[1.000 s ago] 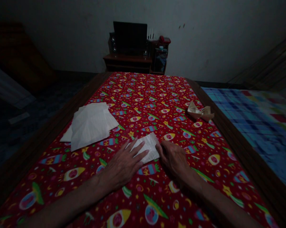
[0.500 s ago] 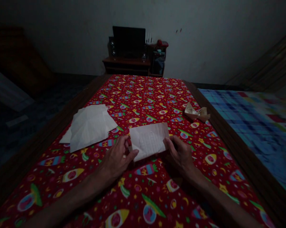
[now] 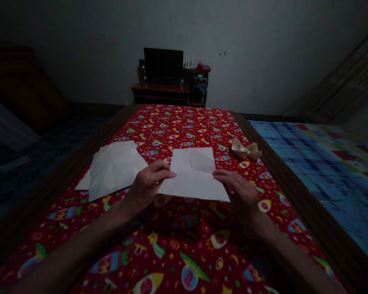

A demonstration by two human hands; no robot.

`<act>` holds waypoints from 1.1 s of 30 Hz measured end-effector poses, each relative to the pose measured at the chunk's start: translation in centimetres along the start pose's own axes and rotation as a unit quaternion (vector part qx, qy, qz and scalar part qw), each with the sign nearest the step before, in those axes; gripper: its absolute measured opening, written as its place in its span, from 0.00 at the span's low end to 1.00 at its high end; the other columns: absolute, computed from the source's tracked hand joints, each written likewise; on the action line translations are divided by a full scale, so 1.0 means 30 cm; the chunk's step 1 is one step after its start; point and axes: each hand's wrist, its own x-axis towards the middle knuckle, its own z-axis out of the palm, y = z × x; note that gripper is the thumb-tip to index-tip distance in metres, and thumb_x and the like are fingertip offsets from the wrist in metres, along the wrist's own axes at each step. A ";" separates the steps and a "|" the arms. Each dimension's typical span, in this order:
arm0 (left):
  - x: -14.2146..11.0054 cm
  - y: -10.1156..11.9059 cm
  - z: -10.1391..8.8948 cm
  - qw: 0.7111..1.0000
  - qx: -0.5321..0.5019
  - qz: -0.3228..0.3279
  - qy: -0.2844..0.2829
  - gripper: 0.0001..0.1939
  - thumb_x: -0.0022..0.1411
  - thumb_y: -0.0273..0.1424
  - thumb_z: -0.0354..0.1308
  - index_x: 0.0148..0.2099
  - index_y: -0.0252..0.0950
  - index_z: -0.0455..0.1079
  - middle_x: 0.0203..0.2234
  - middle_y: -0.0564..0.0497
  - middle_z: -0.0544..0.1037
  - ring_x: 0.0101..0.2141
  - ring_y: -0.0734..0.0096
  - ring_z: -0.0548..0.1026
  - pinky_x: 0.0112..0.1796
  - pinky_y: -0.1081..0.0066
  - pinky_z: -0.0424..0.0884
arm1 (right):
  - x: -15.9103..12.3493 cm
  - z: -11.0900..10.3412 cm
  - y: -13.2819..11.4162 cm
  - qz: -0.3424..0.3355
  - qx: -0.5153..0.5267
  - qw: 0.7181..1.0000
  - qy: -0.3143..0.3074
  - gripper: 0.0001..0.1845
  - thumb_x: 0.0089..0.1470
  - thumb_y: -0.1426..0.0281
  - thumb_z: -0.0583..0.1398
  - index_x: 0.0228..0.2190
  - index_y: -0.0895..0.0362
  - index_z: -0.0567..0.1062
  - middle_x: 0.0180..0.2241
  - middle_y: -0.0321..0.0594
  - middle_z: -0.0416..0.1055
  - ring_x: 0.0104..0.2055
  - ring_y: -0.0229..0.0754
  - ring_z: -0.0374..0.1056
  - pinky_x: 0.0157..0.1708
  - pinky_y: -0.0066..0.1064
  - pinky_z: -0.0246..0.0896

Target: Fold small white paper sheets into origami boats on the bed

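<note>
A creased white sheet of paper spreads between my hands, its near edge toward me and seemingly raised a little off the cloth. My left hand pinches its left side, thumb on top. On the right side my right hand grips the edge, though part of its hold is hidden beneath and behind the fingers. To the left lies a loose stack of pale paper sheets. Farther off to the right sits a small folded brown paper shape with pointed ends.
A red patterned cloth covers the long surface, which has dark wooden edges. Beyond its far end stands a low desk with a dark screen and a red telephone. Blue checked bedding lies to the right.
The paper between my hands was a smaller, folded rectangle with faint lines showing; now it is opened out larger and blank. Both hands have shifted their hold, and the camera view has tilted up slightly.
</note>
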 end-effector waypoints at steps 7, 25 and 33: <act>-0.148 -0.046 0.093 0.985 0.038 -0.062 -0.154 0.11 0.61 0.22 0.49 0.37 0.35 0.73 0.35 0.48 0.75 0.37 0.70 0.74 0.36 0.72 0.71 | -0.157 0.093 0.063 -0.003 -0.033 0.986 -0.166 0.11 0.59 0.75 0.52 0.35 0.57 0.74 0.38 0.46 0.74 0.40 0.43 0.69 0.38 0.34 0.66; -0.156 -0.049 0.107 0.954 0.031 -0.273 -0.119 0.11 0.60 0.33 0.52 0.28 0.36 0.70 0.24 0.53 0.76 0.26 0.71 0.73 0.30 0.74 0.65 | -0.075 0.133 0.063 0.374 0.251 0.872 -0.191 0.14 0.51 0.62 0.57 0.24 0.58 0.76 0.18 0.34 0.68 0.21 0.36 0.62 0.20 0.24 0.54; -0.131 -0.026 0.117 0.933 0.122 -0.305 -0.149 0.13 0.62 0.35 0.51 0.27 0.36 0.66 0.23 0.54 0.71 0.25 0.72 0.69 0.27 0.73 0.58 | -0.066 0.149 0.015 0.319 0.098 0.927 -0.171 0.17 0.56 0.63 0.51 0.20 0.58 0.67 0.17 0.33 0.61 0.21 0.34 0.57 0.22 0.25 0.46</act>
